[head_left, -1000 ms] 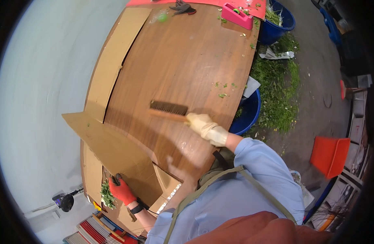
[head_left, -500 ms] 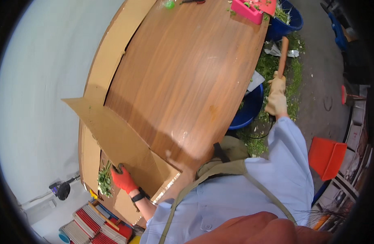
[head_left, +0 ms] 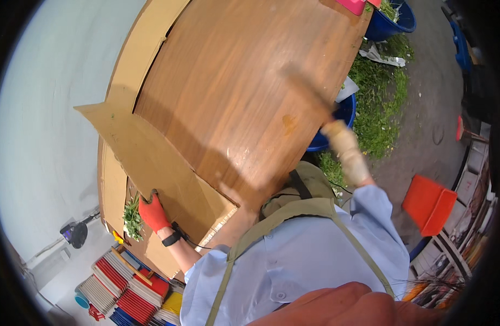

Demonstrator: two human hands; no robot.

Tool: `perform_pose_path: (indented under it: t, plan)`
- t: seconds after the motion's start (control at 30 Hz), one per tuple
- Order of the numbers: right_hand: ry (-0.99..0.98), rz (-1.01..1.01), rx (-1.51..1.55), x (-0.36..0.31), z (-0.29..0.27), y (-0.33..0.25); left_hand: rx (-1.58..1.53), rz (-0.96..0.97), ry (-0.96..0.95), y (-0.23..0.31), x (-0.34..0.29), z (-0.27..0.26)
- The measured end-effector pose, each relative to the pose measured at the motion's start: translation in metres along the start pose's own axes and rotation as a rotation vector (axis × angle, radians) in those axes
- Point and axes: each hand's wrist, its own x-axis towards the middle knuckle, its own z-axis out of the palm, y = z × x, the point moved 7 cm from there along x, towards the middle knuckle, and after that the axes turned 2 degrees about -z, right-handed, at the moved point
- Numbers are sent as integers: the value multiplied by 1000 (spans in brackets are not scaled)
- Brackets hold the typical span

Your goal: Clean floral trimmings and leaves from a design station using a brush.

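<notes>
My left hand (head_left: 155,213), in a red glove with dark fingertips, is closed over the edge of a cardboard box (head_left: 168,168), thumb on one side of the edge. Just left of the glove lies a leafy bunch of greens (head_left: 132,218) with small white blossoms; whether the fingers touch its stems is hidden. My right hand (head_left: 345,149), in a cream glove, grips a wooden stick (head_left: 309,93). Motion smears both the hand and the stick. The stick points left and away, over the right edge of the brown wooden table (head_left: 233,81).
A long cardboard strip (head_left: 135,60) lines the table's left side along the wall. Blue tubs (head_left: 345,114) and scattered cut greenery (head_left: 380,108) are on the floor at right. A red-orange plastic piece (head_left: 429,204) stands farther right. Striped stacked items (head_left: 119,282) are at lower left.
My right hand has swung left and nearer with the wooden stick, which now tilts over the table. My left hand stays at the box edge. The view has shifted slightly.
</notes>
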Motion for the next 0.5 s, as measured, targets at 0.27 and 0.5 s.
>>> perform_pose_path:
  t: [0.27,0.5]
  plan:
    - [706,489,710,9,-176,24,-72,16,-16,-28,2,6]
    - [-373,-352,63,-40,74,-261,209,70,72,-4,-24,-36]
